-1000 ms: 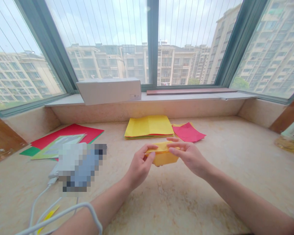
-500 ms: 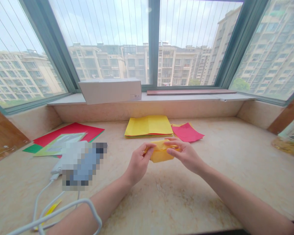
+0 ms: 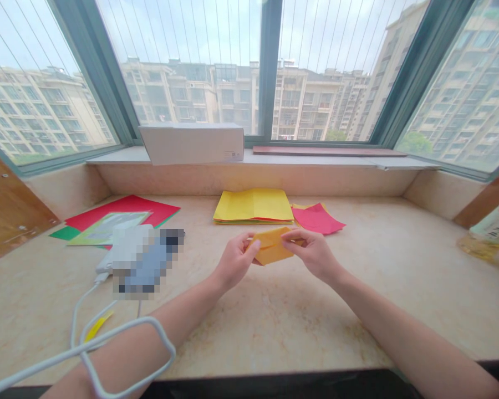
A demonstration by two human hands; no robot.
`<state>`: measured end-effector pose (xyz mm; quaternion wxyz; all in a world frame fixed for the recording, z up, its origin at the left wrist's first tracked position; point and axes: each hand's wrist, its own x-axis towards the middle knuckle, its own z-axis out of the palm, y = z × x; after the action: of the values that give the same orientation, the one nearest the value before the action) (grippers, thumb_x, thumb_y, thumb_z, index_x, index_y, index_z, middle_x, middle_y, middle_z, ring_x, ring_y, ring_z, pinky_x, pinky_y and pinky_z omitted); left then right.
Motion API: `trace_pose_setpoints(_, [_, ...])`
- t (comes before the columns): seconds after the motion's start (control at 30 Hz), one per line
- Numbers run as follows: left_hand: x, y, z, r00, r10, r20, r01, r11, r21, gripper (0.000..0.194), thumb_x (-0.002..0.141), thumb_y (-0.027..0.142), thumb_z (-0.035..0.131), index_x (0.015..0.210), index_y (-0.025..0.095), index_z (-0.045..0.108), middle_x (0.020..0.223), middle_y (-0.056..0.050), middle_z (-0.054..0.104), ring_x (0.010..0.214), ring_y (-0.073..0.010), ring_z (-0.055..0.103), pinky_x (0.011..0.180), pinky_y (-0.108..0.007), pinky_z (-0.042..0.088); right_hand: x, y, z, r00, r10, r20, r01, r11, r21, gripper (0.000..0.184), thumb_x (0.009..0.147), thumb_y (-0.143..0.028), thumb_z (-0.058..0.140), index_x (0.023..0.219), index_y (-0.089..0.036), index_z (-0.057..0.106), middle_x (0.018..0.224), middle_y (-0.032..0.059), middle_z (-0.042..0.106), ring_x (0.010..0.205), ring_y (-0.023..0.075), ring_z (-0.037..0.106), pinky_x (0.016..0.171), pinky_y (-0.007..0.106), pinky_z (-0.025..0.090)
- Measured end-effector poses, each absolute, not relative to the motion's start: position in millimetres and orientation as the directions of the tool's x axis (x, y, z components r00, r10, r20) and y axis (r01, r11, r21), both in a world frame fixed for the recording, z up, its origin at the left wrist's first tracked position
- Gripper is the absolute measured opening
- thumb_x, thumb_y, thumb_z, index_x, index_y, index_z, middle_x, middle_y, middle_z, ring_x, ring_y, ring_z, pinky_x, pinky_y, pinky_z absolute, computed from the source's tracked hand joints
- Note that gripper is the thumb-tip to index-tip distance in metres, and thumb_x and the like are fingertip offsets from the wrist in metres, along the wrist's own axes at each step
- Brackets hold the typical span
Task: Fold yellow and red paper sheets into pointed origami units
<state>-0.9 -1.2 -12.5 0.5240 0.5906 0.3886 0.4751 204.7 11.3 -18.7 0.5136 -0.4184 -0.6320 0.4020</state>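
Note:
A folded piece of orange-yellow paper (image 3: 273, 250) is held up just above the counter, between my two hands. My left hand (image 3: 238, 256) is closed on its left edge, with the thumb on the near face and the fingers behind. At the upper right corner, my right hand (image 3: 314, 250) pinches the paper between thumb and fingertips. Right behind the hands lies a stack of yellow paper (image 3: 253, 206) with red and green edges showing beneath. Beside that stack, red paper (image 3: 319, 218) rests over some yellow paper.
Red sheets (image 3: 160, 209) and a pale green packet (image 3: 87, 235) lie at the left, near a white device (image 3: 127, 244) and a blurred-out object (image 3: 149, 266). A white cable (image 3: 149, 321) loops over my left forearm. A white box (image 3: 193, 145) stands on the sill; a bottle (image 3: 493, 227) is far right.
The paper has turned in my hands and now shows a flatter, angled face with a slit. My right fingers have closed on its corner. The view has tilted slightly down.

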Motion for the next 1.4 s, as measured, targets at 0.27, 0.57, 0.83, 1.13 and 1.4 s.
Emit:
trace_pose_setpoints(0.27, [0, -2, -13, 0.279, 0.957, 0.075, 0.019, -0.084, 0.996, 0.044, 0.089, 0.049, 0.058, 0.107, 0.010, 0.067, 0.082, -0.010, 0.073, 0.061, -0.0201, 0.073, 0.053, -0.026, 0.059, 205, 11, -16, -0.157, 0.945, 0.287, -0.042, 0.284, -0.958, 0.055, 0.074, -0.034, 0.075, 0.126, -0.026, 0.058, 0.108, 0.0053, 0.070, 0.096, 0.0214, 0.067, 0.082, 0.035, 0.054])
trace_pose_setpoints(0.57, [1, -4, -12, 0.313, 0.946, 0.085, 0.054, -0.107, 0.993, 0.040, 0.090, 0.044, 0.059, 0.106, 0.008, 0.068, 0.083, -0.010, 0.072, 0.065, -0.0200, 0.073, 0.057, -0.028, 0.060, 209, 13, -18, -0.151, 0.963, 0.225, 0.074, 0.238, -0.969, 0.032, 0.086, -0.045, 0.064, 0.099, -0.018, 0.072, 0.092, 0.0065, 0.073, 0.082, 0.0203, 0.067, 0.072, 0.031, 0.052])
trace_pose_setpoints(0.83, [3, -1, -15, 0.339, 0.939, 0.059, 0.061, -0.085, 0.995, 0.039, 0.093, 0.044, 0.054, 0.108, 0.008, 0.063, 0.089, -0.011, 0.072, 0.068, -0.0189, 0.072, 0.058, -0.027, 0.060, 211, 17, -21, -0.151, 0.946, 0.288, 0.072, 0.301, -0.951, 0.026, 0.082, -0.040, 0.068, 0.096, -0.018, 0.073, 0.093, 0.0065, 0.075, 0.083, 0.0213, 0.068, 0.076, 0.033, 0.053])
trace_pose_setpoints(1.13, [3, -7, -12, 0.350, 0.921, 0.169, 0.027, -0.190, 0.981, 0.062, 0.081, 0.043, 0.072, 0.131, 0.016, 0.047, 0.092, -0.007, 0.072, 0.070, -0.0174, 0.071, 0.059, -0.027, 0.059, 206, 12, -20, -0.123, 0.963, 0.239, -0.005, 0.240, -0.971, 0.032, 0.081, -0.040, 0.070, 0.105, -0.021, 0.062, 0.089, 0.0063, 0.075, 0.077, 0.0215, 0.072, 0.064, 0.032, 0.057])
trace_pose_setpoints(1.4, [2, -3, -15, 0.267, 0.946, 0.182, 0.057, -0.204, 0.977, 0.040, 0.086, 0.035, 0.066, 0.118, 0.014, 0.055, 0.101, -0.008, 0.069, 0.072, -0.0172, 0.070, 0.057, -0.027, 0.060, 209, 6, -18, -0.223, 0.890, 0.399, 0.313, 0.453, -0.835, 0.011, 0.088, -0.029, 0.060, 0.092, -0.021, 0.066, 0.088, 0.0040, 0.072, 0.079, 0.0188, 0.068, 0.069, 0.031, 0.054])
